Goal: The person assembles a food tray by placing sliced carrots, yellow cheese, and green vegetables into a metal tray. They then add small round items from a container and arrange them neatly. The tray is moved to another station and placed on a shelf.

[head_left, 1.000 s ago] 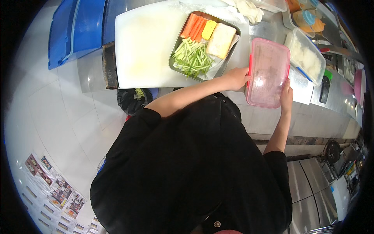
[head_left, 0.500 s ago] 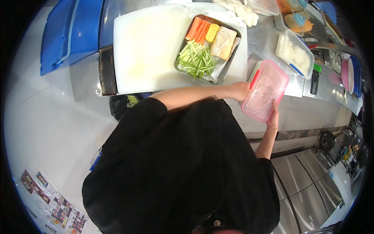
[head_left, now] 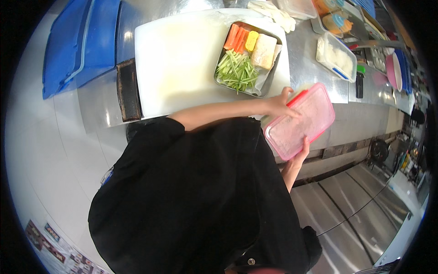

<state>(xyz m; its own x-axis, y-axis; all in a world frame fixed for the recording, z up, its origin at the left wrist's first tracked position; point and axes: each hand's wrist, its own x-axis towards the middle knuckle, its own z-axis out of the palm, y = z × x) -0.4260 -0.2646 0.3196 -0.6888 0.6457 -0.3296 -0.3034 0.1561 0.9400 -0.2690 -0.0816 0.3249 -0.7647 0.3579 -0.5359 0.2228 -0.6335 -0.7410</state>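
Note:
A rectangular plastic food container with a translucent pink lid is held tilted in front of my body, off the counter's front edge. My left hand reaches across to its far-left side. Its fingers are round the edge by the red clip, one lying over the lid. My right hand grips the near-right edge, most of its fingers hidden beneath. Beyond my left hand is a metal tray with orange-red sticks, a yellow block, shredded green cucumber and a pale wrapped block.
The tray stands on a white cutting board. Right of it are a clear container of white food, a green-and-black handled tool and squeeze bottles. Pale gloves lie behind. A blue bin stands far left.
Both hands have brought the container nearer my body and leftward, turning it. My left hand's fingers have spread over the clip side. The view has shifted slightly.

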